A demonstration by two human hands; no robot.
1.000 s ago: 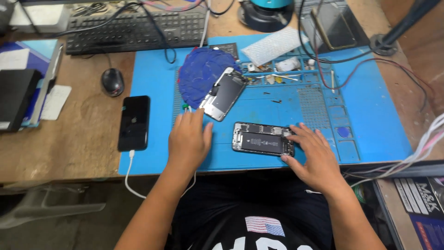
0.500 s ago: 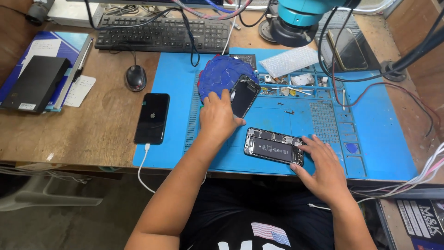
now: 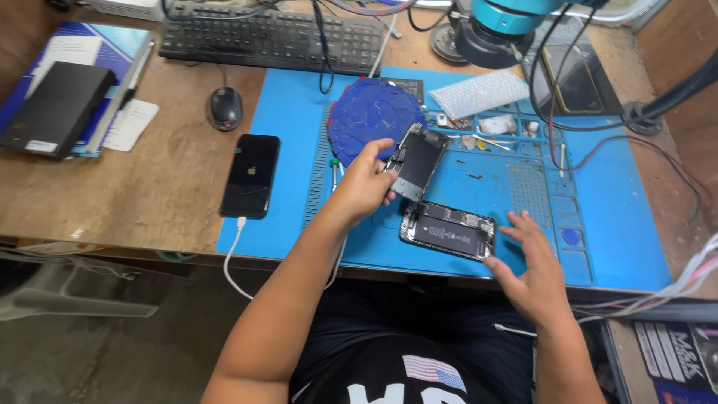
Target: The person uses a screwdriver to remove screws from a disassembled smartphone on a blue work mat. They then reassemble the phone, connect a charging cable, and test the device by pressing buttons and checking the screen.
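Lifted since before, the screen panel is pinched in the left hand above the opened phone body, beside which the right hand hovers spread.

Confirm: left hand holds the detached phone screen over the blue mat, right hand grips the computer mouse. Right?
Not quite. The left hand does hold the detached phone screen over the blue mat, but the right hand is by the opened phone body, fingers spread. The computer mouse lies untouched. The head view shows this.
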